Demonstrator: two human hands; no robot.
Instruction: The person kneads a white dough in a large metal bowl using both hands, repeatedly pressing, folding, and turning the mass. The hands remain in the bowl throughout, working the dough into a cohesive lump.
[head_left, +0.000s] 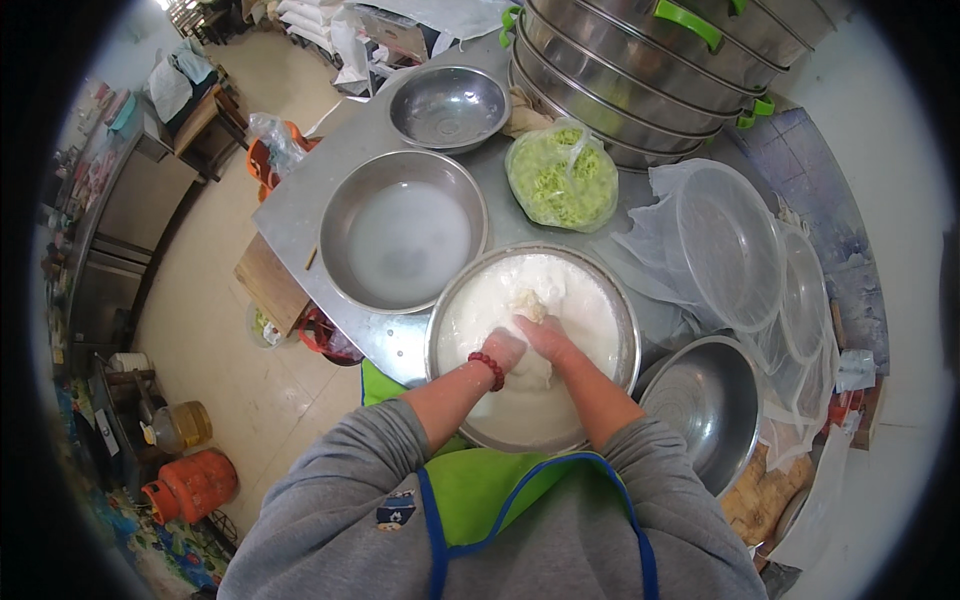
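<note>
Both my hands are down in a wide steel basin (636, 352) of white flour and wet, pale dough (534, 375). My left hand (504, 349), with a red bead bracelet (489, 370) at the wrist, is curled with its fingers sunk from sight in the white mass. At the basin's middle, my right hand (546, 337) grips a sticky lump of dough (529, 305) that sticks out past its fingers. White flour coats both hands. Cloudy whitish liquid fills much of a second steel basin (330, 225), close by on the left.
Behind the basins lie a plastic bag of shredded green vegetable (562, 180) and a steel bowl (448, 109). A stacked steamer (622, 82) towers at the back right. Mesh-covered round frames (727, 240) and a tilted steel basin (705, 405) crowd the right. The steel table's edge (289, 262) runs along the left.
</note>
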